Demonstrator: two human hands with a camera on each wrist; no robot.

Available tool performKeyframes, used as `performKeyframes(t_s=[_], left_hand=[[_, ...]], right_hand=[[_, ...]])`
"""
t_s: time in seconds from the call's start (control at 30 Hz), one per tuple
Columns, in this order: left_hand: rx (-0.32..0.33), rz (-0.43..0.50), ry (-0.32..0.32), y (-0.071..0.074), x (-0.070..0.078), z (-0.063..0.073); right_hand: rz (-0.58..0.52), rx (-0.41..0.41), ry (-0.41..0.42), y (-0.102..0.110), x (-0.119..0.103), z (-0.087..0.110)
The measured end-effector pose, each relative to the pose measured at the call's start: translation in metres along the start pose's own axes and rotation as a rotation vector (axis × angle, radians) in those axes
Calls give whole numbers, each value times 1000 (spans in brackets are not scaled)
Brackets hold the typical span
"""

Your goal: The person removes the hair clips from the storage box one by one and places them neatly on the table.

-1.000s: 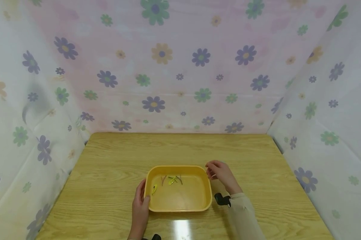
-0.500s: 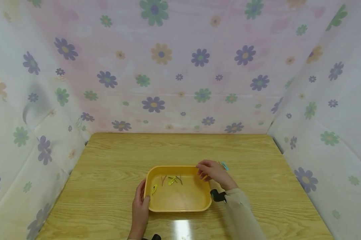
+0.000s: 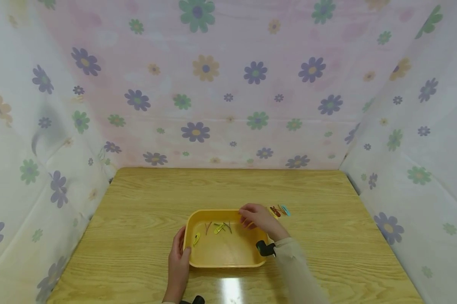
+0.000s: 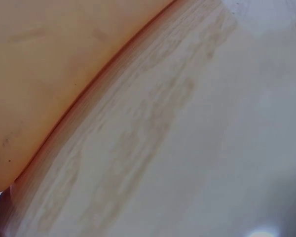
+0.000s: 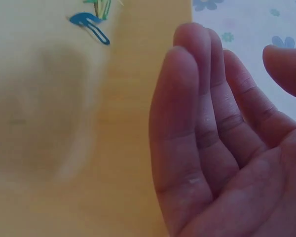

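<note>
A yellow plastic tray [image 3: 228, 253] stands on the table; its wall [image 4: 64, 59] fills the upper left of the left wrist view. My left hand [image 3: 179, 261] grips its left side, thumb at the rim and fingers outside. Over its back right part is my right hand [image 3: 260, 219]. In the right wrist view, the fingers [image 5: 175, 128] are extended, the thumb is apart and nothing lies between them. Inside the tray lie a yellow snap hair clip [image 3: 196, 239], another yellow clip [image 3: 218, 228] and several thin hairpins [image 3: 207, 228].
Behind the right hand, on the wooden table [image 3: 145, 202], lie a red clip [image 3: 276, 212], a blue clip [image 3: 286, 210] and something yellow partly hidden by the hand. A flowered cloth [image 3: 228, 84] surrounds the table at the back and sides.
My right hand has moved left from beside the tray's right rim to over its inside, uncovering the clips on the table behind it. The left hand keeps its grip.
</note>
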State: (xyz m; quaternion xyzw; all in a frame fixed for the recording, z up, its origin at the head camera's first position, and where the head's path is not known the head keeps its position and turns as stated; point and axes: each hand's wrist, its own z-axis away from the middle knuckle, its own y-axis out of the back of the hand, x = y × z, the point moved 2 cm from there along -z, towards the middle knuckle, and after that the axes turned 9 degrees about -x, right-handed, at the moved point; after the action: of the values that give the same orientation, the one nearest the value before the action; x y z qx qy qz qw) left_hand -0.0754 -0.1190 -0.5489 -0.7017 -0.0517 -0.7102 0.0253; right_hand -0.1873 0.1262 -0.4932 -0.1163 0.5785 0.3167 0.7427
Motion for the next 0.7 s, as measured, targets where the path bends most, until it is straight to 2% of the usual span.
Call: performKeyframes(t_s=[0.33,0.5,0.7], left_hand=[[-13,-7,-6,0,0,0],[-14,-13,-19,1,-1,0],[-18,-17,-11,1,-2,0]], right_hand=[[47,6,-2,-9,4,-7],[92,-9,11,-17,-7,-5],[211,-15,3,-23,11,-19]])
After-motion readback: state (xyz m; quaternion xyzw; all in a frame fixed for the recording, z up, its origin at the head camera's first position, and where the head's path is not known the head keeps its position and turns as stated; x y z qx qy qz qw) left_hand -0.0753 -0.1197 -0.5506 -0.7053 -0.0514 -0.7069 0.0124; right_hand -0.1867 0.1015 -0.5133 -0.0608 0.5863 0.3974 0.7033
